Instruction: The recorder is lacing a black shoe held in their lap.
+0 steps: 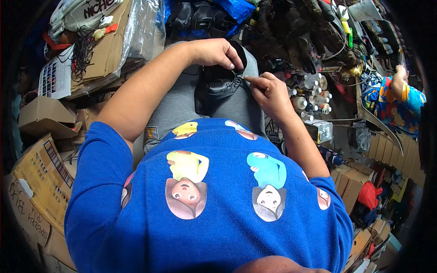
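A black lace-up shoe (219, 87) rests on my lap between my grey-trousered thighs, its toe toward me. My left hand (217, 52) reaches over the shoe's opening with curled fingers, pinching at the top of the lacing. On the other side, my right hand (271, 92) is closed, its index fingertip against the same spot. A thin shoelace (238, 78) runs between the fingertips of both hands. Its exact path there is too small to follow.
Flattened cardboard and clear plastic (141, 34) lie at the far left. Several small bottles (312, 98) stand right of my right hand. More black shoes (200, 18) are piled ahead. A cardboard box (48, 116) sits left. Another person's arm (399, 84) shows at the far right.
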`<state>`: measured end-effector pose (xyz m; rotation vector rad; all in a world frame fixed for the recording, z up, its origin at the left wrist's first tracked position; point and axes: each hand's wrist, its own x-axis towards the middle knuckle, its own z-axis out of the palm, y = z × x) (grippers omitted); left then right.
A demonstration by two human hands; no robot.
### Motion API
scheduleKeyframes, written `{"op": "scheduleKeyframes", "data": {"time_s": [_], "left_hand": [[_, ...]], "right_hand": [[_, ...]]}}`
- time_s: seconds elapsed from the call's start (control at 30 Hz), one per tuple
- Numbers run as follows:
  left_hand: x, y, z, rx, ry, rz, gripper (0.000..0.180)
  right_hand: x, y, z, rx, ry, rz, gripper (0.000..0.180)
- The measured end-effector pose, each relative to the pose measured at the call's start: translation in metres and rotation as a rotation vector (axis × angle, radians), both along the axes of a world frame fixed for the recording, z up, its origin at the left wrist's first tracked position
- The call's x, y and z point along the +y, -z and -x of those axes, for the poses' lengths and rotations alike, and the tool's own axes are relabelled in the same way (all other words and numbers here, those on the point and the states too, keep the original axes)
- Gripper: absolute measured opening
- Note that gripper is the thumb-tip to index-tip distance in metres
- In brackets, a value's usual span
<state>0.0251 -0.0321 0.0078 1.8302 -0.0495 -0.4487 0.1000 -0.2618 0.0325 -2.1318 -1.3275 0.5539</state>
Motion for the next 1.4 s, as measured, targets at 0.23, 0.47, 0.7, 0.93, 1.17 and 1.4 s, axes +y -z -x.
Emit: {"op": "scheduleKeyframes", "data": {"time_s": [0.23,0.47,0.7,0.93,1.17,1.4], "left_hand": [[-0.003,0.005,-0.010,-0.068,-0.032,0.002,0.021],[-0.006,-0.001,-0.008,-0.082,-0.031,-0.098,0.018],[0.004,0.006,-0.012,-0.114,0.100,-0.087,0.025],[-0.002,0.002,-0.009,-0.139,0.043,-0.156,0.024],[-0.003,0.010,0.016,-0.481,-0.326,-0.465,0.034],[-0.030,-0.003,0.077,-0.399,-0.495,-0.472,0.028]], "right_hand": [[0.001,0.014,-0.028,0.132,-0.036,-0.008,0.043],[0.011,0.004,-0.030,0.119,-0.107,0.094,0.038],[0.012,0.036,-0.055,0.586,-0.112,0.069,0.028],[0.012,0.042,-0.045,0.571,-0.077,0.018,0.024],[0.018,0.015,-0.017,0.126,-0.051,-0.067,0.016],[0.003,0.021,0.003,-0.117,-0.038,-0.141,0.027]]}}
